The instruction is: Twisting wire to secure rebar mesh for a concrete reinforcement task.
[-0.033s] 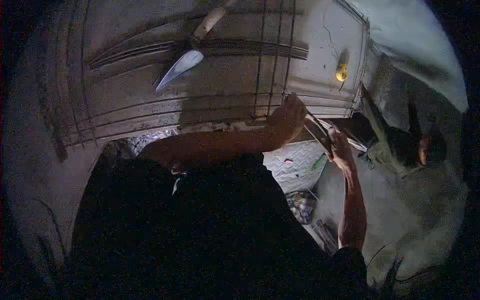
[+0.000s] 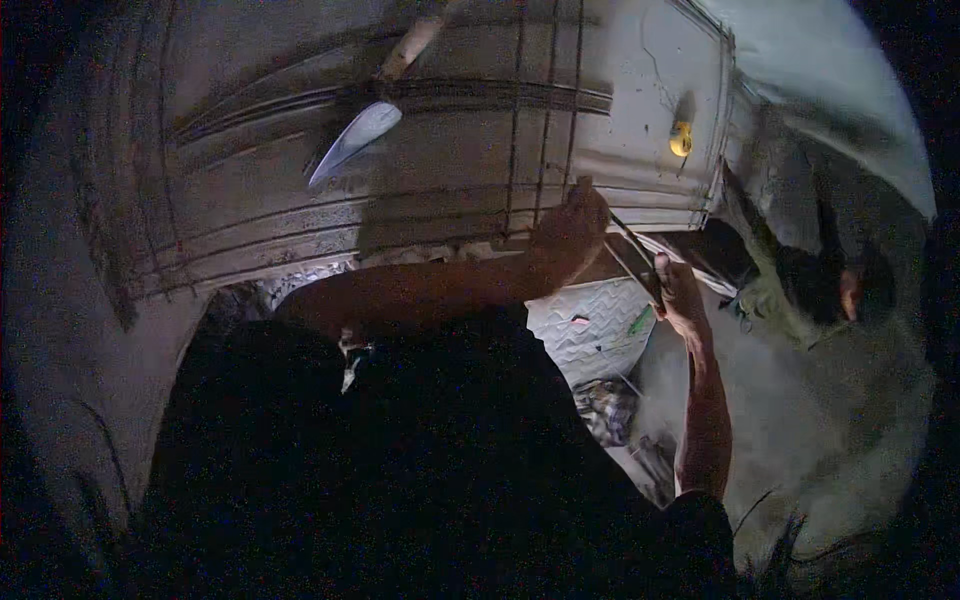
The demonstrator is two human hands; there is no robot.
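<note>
Dim surface, 12 o'clock | left hand 2 o'clock, forearm crosswise, grip unclear | right hand 3 o'clock, forearm upright, clamped on dark tool

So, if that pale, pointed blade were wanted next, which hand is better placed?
Probably the left hand: it is nearer the blade, while the right hand grips a thin, dark, rod-shaped tool. Whether the left holds anything is unclear.

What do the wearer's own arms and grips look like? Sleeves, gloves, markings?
Left grip and right grip: human, five-fingered type, no gloves or markings visible. Both forearms bare, no cables. A dark sleeve covers the upper right arm; the left cuff is lost in shadow.
</note>
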